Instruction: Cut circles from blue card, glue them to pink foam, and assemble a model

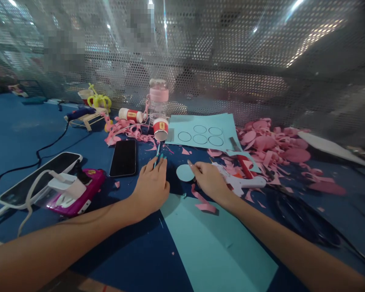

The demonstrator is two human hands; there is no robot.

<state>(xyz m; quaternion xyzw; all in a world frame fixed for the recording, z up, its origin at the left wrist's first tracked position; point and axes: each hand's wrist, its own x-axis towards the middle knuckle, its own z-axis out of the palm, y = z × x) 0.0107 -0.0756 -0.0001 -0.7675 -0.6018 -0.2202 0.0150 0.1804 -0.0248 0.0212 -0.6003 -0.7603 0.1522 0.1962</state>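
Note:
My right hand (209, 178) pinches the right edge of a small light-blue paper circle (184, 172) between thumb and fingers. Low over the blue table, my left hand (152, 184) has its fingers stretched forward. A thin light-blue paper strip (158, 150) shows at those fingertips; whether it is gripped or only touched is unclear. Below both hands lies a large light-blue paper sheet (219, 247), with a curled pink paper scrap (205, 205) on its upper part. Farther back, another light-blue sheet (200, 121) bears several drawn circles.
Pink paper circles and scraps (264, 142) are heaped at right, near a white glue gun (243, 182) and a red-handled cutter (245, 164). A phone (123, 158), magenta power bank (79, 194) and cables occupy the left. Behind stand a paper cup (161, 129), bottle (158, 97) and perforated metal screen (200, 61).

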